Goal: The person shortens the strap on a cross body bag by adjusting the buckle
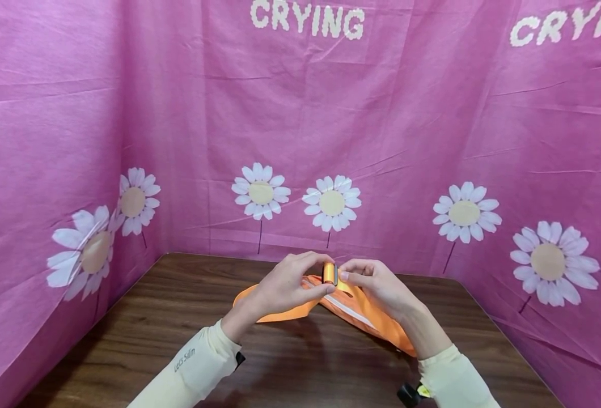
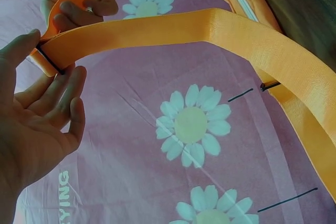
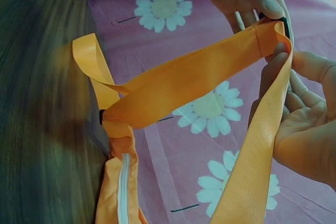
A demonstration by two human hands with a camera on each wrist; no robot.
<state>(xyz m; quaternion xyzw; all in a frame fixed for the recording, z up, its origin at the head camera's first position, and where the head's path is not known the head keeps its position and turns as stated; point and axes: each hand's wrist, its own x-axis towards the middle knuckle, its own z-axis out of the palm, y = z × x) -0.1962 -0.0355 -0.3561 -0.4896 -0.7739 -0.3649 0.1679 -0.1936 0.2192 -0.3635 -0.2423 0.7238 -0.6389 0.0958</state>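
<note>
Surface (image 1: 142, 328): dark brown wood grain, running to a straight back edge, with a soft shadow beneath the hands. Pink cloth (image 1: 178, 124) rises behind that edge and along the left and right sides, enclosing the work area; creases and fold lines throughout.

Cloth print: white daisies (image 1: 332, 203) with cream centres and thin dark stems, in a row low on the three sides. Pale lettering (image 1: 308, 20), "CRYING", at top centre; a second piece of lettering is cut off at upper right.

Orange bag (image 1: 382, 323) lies aslant toward the far middle of the surface, partly hidden by the right hand (image 1: 382, 289) and forearm. White zipper (image 1: 351, 313) runs along its length. Orange strap (image 2: 152, 32) is lifted off the surface between the hands; a loop of it bows out under the left hand (image 1: 287, 283). Whether that loop touches the surface: cannot tell.

Left grip: narrow, thumb and fingers pinching the black slider (image 2: 50, 59) with strap threaded through it. Right grip: narrow, strap pinched between thumb and fingers just beside the slider. Both hands are above the surface. A second black fitting (image 3: 102, 116) sits on the strap near the bag's end.

Sleeves (image 1: 193, 362): pale cream, dark print on the left one. Dark device (image 1: 409, 395) at the right wrist, partly in view.
</note>
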